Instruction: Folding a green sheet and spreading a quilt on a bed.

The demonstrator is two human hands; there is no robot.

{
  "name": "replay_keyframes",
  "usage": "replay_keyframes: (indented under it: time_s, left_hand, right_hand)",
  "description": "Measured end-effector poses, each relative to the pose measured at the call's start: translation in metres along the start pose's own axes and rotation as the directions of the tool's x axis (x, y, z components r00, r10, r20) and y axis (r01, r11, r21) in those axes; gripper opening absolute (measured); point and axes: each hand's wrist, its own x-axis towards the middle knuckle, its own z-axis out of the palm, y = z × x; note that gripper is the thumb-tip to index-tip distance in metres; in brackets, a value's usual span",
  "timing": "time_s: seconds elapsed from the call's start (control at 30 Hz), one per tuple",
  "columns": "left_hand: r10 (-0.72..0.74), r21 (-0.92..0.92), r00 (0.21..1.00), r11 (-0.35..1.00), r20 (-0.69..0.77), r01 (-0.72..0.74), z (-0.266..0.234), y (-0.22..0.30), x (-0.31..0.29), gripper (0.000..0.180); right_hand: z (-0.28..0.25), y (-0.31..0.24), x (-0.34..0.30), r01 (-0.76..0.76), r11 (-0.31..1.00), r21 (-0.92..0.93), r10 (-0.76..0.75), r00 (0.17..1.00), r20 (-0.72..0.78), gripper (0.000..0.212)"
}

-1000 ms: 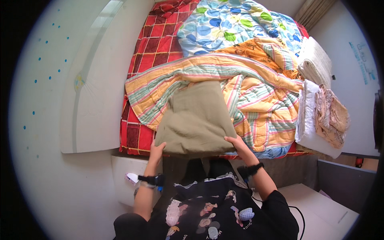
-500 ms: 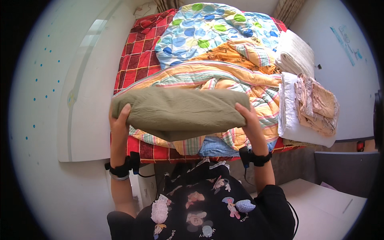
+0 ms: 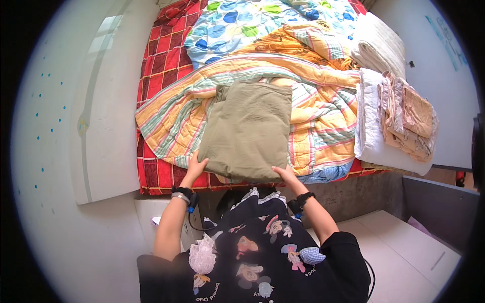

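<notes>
Fingers, left hand (image 3: pixel 194 167): yours pinch the near-left corner of the olive cloth (image 3: pixel 247 131), thumb on top; the fingers beneath are hidden.
Cloth, position: folded, lying on the striped quilt (image 3: pixel 326 121), its near edge between your hands.
Cloth, change: half a second ago you held it raised and stretched wide; it is now down and narrower, and your hands are closer together and nearer your body.
Cloth, support: judged from that change, the quilt now carries most of the weight and your grip governs only the near edge, so adjustment there looks easiest.
Cloth, direction: far end points away from you, leaning slightly right; long axis runs near to far, though barely exceeding the width.
Fingers, right hand (image 3: pixel 287 174): yours hold the near-right corner, thumb on top, the others out of sight.
White folded bedding (image 3: pixel 369 116): right of the quilt, peach fabric (image 3: pixel 419 113) lying on it.
</notes>
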Motion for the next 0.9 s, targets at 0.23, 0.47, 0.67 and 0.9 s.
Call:
replay_keyframes:
  time_s: [0.23,0.47,0.67,0.9]
  left_hand:
    - [-0.197,0.127,0.969,0.968,-0.149,0.216,0.01,-0.007,0.0,0.069]
    - [-0.592,0.057,0.315,0.524,0.742,0.85,0.024,0.033,-0.036,0.103]
    - [-0.316,-0.341,0.441,0.326,0.84,0.882,0.062,0.057,-0.021,0.088]
    - [-0.449,-0.748,0.652,-0.059,0.611,0.661,0.096,0.0,-0.011,0.06]
  right_hand:
    - [0.026,-0.05,-0.007,-0.275,0.952,0.137,0.261,0.959,0.11,0.045]
    - [0.053,-0.063,0.007,-0.409,0.85,0.333,0.337,0.907,0.254,0.042]
    - [0.072,-0.075,0.005,-0.412,0.838,0.357,0.348,0.908,0.232,0.043]
    - [0.073,-0.092,-0.007,-0.43,0.833,0.347,0.366,0.9,0.238,0.042]
